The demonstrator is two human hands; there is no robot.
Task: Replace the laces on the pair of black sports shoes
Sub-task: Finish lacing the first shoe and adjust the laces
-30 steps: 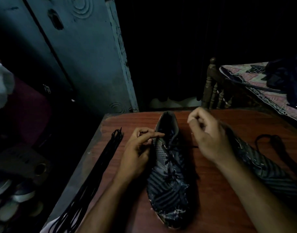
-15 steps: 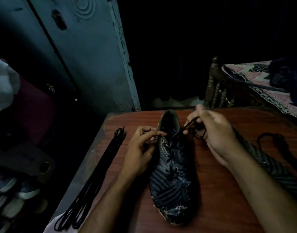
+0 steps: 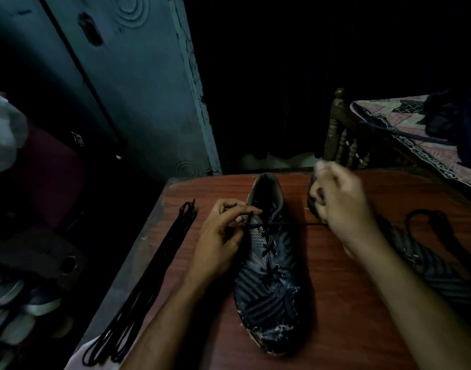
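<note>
Hands [image 3: 223,236] [image 3: 341,206] pinch lace [image 3: 295,224] ends taut across shoe [image 3: 269,263].

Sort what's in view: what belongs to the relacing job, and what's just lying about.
In the job: centre shoe; its lace, pulled by left hand and right hand; second shoe; lace bundle.

Lying about: bed; floor shoes.

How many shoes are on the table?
2. One shoe lies in the middle between the hands; the other shoe lies at the right, mostly hidden behind the right arm. More sit off the table at the left.
</note>
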